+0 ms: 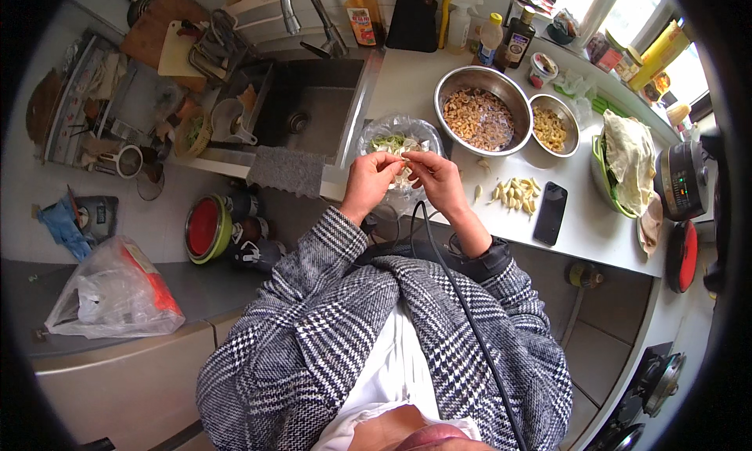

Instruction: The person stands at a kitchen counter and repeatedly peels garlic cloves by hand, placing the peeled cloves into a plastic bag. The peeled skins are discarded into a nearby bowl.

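Observation:
My left hand and my right hand meet at the fingertips over a bowl lined with clear plastic. Between the fingertips is a small pale piece, probably a garlic clove, mostly hidden by the fingers. Green trimmings and papery skins lie in the lined bowl. To the right, on the white countertop, sits a pile of peeled garlic cloves, with one clove apart from it. A black smartphone lies just right of the pile.
Behind the garlic stand a large steel bowl of chopped brown food and a smaller steel bowl. A sink with a faucet is at the left. A cloth-covered green basket and an electric cooker stand right. A black cable crosses my front.

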`<state>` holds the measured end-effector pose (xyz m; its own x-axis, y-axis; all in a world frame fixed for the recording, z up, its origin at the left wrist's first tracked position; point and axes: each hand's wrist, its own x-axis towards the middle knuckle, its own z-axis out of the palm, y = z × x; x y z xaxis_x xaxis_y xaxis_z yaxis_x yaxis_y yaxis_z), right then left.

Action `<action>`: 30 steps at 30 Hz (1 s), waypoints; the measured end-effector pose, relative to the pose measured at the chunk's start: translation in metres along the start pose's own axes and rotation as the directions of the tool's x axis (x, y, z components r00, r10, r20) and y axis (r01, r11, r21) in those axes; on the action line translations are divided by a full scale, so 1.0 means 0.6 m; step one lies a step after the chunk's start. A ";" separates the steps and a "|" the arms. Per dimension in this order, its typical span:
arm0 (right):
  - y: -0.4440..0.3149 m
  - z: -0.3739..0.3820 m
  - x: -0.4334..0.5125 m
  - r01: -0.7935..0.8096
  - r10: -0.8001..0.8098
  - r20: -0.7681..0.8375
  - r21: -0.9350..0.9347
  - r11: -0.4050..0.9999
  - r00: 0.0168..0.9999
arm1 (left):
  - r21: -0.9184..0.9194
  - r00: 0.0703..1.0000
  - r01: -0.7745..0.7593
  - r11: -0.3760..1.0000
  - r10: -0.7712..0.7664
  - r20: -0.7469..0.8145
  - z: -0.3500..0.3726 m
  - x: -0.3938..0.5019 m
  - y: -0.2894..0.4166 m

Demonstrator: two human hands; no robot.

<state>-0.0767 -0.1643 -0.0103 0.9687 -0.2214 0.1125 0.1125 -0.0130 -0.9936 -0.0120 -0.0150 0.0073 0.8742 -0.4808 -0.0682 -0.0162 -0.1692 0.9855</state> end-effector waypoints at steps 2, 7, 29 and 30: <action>-0.002 -0.001 0.000 0.055 -0.055 0.004 -0.091 0.994 0.998 | -0.046 1.000 0.020 0.999 -0.019 0.025 -0.001 -0.003 0.005; -0.008 -0.006 -0.003 0.128 -0.121 0.041 -0.240 0.962 0.992 | -0.124 0.987 0.143 0.982 -0.132 0.092 -0.008 -0.010 0.017; 0.004 0.012 0.006 0.015 -0.018 0.017 0.183 0.983 1.000 | -0.272 0.982 0.187 0.944 -0.178 0.057 0.003 -0.003 0.019; 0.006 0.013 0.006 -0.033 0.029 0.022 0.230 0.973 0.999 | -0.260 0.979 0.203 0.944 -0.191 0.070 0.002 -0.003 0.020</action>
<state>-0.0714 -0.1575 -0.0135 0.9761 -0.2005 0.0844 0.1286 0.2189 -0.9672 -0.0145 -0.0170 0.0188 0.8253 -0.4982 -0.2658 0.2880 -0.0335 0.9570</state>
